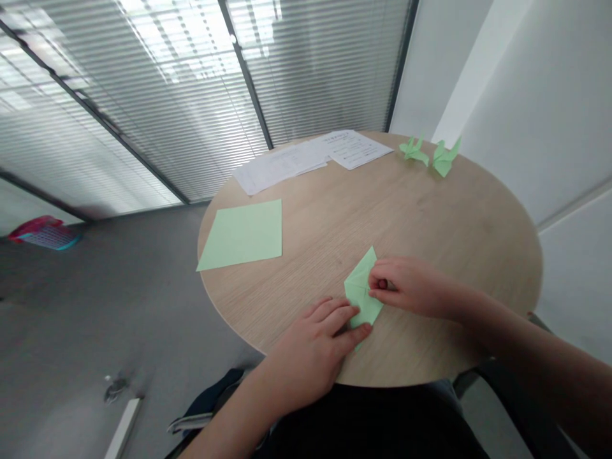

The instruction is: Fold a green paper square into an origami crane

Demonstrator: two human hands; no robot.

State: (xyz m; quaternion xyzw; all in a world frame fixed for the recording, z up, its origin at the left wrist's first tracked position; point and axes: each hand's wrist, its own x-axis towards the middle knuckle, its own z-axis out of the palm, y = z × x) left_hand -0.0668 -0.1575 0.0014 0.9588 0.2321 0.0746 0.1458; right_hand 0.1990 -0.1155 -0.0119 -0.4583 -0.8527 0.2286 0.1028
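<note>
A partly folded piece of light green paper (362,288) lies near the front edge of the round wooden table (430,217). My left hand (313,347) rests flat on the table with its fingertips pressing the paper's lower corner. My right hand (411,285) is curled, its fingertips pinching or pressing the paper's right edge. A flat square sheet of green paper (243,233) lies at the table's left side. Two finished green folded figures (430,153) stand at the far right edge.
White printed sheets (310,158) lie at the table's far edge. Glass walls with blinds stand behind the table, a white wall to the right. Grey floor spreads to the left, with a red and blue object (43,231) on it.
</note>
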